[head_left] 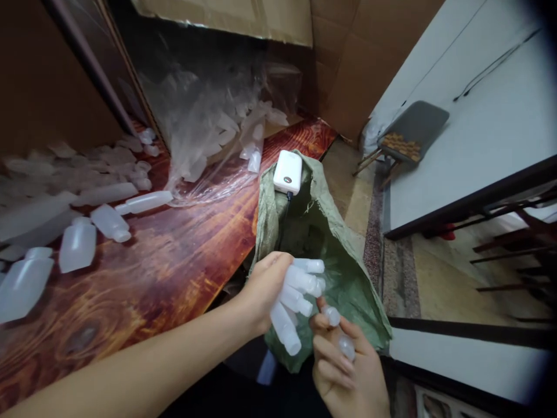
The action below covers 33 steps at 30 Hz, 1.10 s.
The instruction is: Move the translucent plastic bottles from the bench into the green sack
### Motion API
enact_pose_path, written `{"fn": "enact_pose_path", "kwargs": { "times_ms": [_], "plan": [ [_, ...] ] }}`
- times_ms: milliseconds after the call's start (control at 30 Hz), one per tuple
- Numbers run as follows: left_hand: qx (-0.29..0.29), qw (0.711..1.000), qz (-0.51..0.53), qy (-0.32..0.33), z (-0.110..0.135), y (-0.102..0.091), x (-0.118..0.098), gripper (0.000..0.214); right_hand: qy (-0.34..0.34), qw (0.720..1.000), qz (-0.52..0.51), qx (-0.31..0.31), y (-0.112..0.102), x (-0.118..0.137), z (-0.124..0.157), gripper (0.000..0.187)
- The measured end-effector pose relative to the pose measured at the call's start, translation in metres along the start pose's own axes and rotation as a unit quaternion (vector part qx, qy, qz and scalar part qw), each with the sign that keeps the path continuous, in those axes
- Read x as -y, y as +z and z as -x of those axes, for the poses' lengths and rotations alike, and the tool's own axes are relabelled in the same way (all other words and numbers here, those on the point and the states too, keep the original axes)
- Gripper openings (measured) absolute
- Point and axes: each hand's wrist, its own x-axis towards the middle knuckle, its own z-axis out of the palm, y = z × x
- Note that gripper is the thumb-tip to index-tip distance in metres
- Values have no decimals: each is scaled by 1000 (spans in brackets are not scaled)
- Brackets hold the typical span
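yr l hand [263, 290] is wrapped round a fan of translucent plastic bottles [300, 280], necks outward, at the mouth of the green woven sack [359, 281]; yr r hand [352, 371], just beside, has two clear rounded pcs [332, 315] held betw. curled fingers, prob. bottle ends, rest hidden. main risk: l grip is crowded w/ smooth plastic, so one bottle could squirt out if you squeeze unevenly or loosen for a single one. r fingers split over two pcs, so either might roll off. also watch the white power bank [288, 170] at the sack's rim, black cable [289, 200] running down from it; a tug on cloth or cord could tip it. containers: sack gapes, too dim inside to tell contents. clear plastic bag [185, 142] in the cardboard box [226, 20] has many more bottles; loose bottles [78, 244] lie on the wood-grain table [183, 255], to yr left. grey stool [429, 119], far r, bears brown pcs [399, 146], can't id.
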Motion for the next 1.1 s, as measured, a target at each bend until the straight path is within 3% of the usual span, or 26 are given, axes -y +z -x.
{"fn": "enact_pose_path", "kwargs": {
  "times_ms": [133, 267, 367, 467, 533, 567, 700, 767, 867, 1100],
  "plan": [
    [-15, 1000, -5, 21, 1, 1, -2, 15, 43, 999, -31, 0, -3, 0, -2, 27],
    [-29, 999, -2, 17, -1, 1, -3, 16, 56, 998, 8, -14, -9, 4, -4, 33],
    [-46, 999, -9, 14, -4, 0, -3, 18, 49, 996, 67, -34, -10, 6, -3, 26],
    [-73, 996, -30, 34, -6, -1, 0, 21, -17, 977, 200, -69, -5, 4, 0, 32],
    [-90, 992, -56, 68, -7, -2, 4, 23, -71, 933, 343, -78, 1, 4, 3, 37],
    [-98, 989, -71, 86, -7, -3, 6, 23, -106, 897, 421, -83, 5, 4, 5, 35],
    [-126, 972, -139, 145, -5, -6, 6, 22, -279, 687, 669, -51, 17, 11, 6, 20],
    [-133, 961, -171, 172, -4, -6, 4, 21, -327, 607, 725, -10, 20, 13, 3, 23],
    [-135, 948, -207, 199, -3, -6, 0, 20, -363, 552, 751, -6, 23, 11, -2, 26],
    [-126, 955, -181, 199, -6, -8, 0, 20, -450, 481, 750, -63, 19, -6, -12, 21]
  ]
}}
